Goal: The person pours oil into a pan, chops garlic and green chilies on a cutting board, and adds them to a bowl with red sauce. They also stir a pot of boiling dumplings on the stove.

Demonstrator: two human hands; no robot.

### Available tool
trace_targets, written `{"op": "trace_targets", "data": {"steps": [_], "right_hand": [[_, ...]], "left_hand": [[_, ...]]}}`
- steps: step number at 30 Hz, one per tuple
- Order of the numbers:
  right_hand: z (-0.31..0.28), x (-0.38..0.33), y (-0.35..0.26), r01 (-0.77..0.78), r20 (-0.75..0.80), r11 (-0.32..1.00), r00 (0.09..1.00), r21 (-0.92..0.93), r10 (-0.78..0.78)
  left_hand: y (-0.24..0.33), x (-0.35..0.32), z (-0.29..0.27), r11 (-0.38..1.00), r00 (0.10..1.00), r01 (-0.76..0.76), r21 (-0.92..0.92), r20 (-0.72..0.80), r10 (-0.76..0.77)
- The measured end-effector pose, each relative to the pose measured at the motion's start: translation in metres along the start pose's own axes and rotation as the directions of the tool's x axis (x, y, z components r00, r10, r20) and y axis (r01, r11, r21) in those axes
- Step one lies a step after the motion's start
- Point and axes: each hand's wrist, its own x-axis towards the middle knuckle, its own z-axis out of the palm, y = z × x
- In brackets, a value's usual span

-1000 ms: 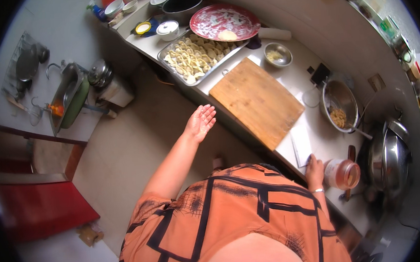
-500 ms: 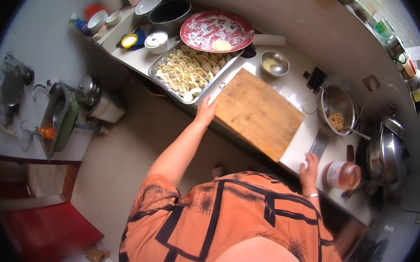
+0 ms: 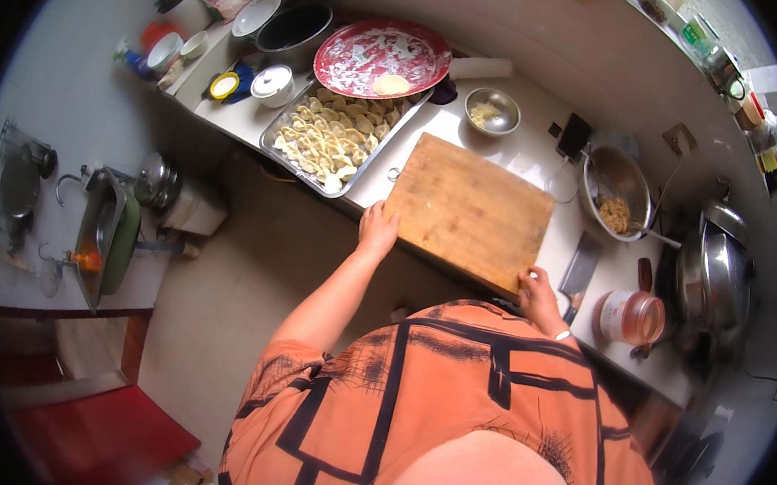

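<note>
Both my hands are on a wooden cutting board [image 3: 471, 205] at the counter's front edge. My left hand [image 3: 377, 232] is closed round its left near corner, the thumb by the top edge. My right hand [image 3: 539, 299] grips the right near corner, fingers bent over the edge. The undersides of both grips are hidden. Right of the board lies a cleaver [image 3: 579, 263], its handle beside my right hand. Left of the board stands a metal tray [image 3: 331, 193] full of dumplings [image 3: 327, 139].
A floured red tray [image 3: 375, 50] with one dough round [image 3: 391, 85] overlaps the dumpling tray. Behind the board is a small steel bowl [image 3: 503, 106]. Farther right are a large steel bowl [image 3: 615, 171] of filling, a jar [image 3: 626, 317] and a wok lid [image 3: 719, 273]. A sink [image 3: 109, 235] is far left.
My right hand has moved from beside the cleaver and jar onto the board's right near corner, uncovering the cleaver's handle. The board has turned slightly; my left hand stays on it.
</note>
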Motion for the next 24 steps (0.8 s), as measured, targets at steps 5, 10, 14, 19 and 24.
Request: {"op": "trace_targets", "data": {"steps": [5, 10, 14, 19, 24], "right_hand": [[-0.003, -0.001, 0.001, -0.118, 0.028, 0.993, 0.993, 0.017, 0.117], [-0.010, -0.008, 0.007, -0.067, 0.062, 0.998, 0.996, -0.009, 0.067], [-0.013, -0.017, 0.012, -0.104, 0.084, 0.995, 0.991, -0.003, 0.104], [-0.027, -0.035, 0.009, -0.137, 0.106, 0.981, 0.987, 0.137, 0.123], [-0.048, -0.038, -0.016, -0.352, 0.193, 0.887, 0.933, 0.298, 0.305]], "left_hand": [[-0.002, -0.002, -0.002, 0.994, 0.995, -0.019, -0.112, 0.094, 0.029], [0.003, -0.005, -0.016, 0.952, 0.994, 0.103, -0.288, 0.063, -0.088], [0.039, -0.008, -0.030, 0.600, 0.964, 0.252, -0.759, 0.251, -0.087], [0.106, -0.011, -0.039, -0.157, 0.804, 0.592, -0.791, 0.566, 0.182], [0.151, 0.010, -0.015, -0.327, 0.779, 0.625, -0.709, 0.544, 0.311]]}}
